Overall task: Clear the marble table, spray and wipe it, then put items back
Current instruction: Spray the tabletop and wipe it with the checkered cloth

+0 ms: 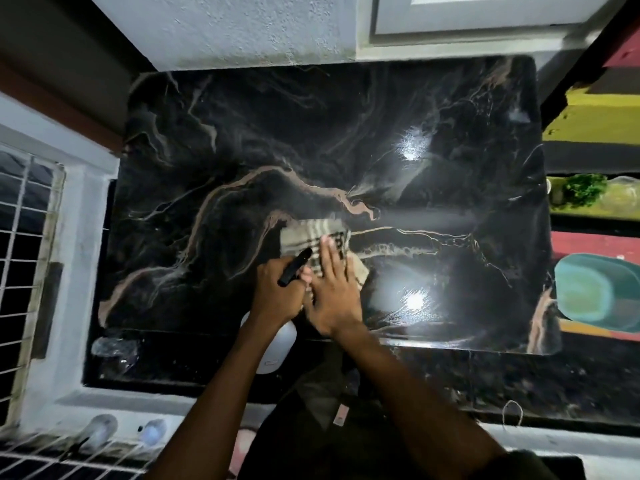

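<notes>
Counter [242,140] cleared; wiping underway at lower centre. Cloth [313,233] is pressed under flat right hand [334,292]; spray bottle [280,337] is gripped by left hand [277,292]. Items not yet returned.

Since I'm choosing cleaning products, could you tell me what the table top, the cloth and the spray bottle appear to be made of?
Table top: looks like polished dark marble, with tan veins and sharp glare spots; a printed laminate is possible.
Cloth: soft woven fabric, striped beige and dark, rumpled under the right hand.
Spray bottle: seemingly plastic, with a pale smooth body and a black matte nozzle in the left hand.
</notes>
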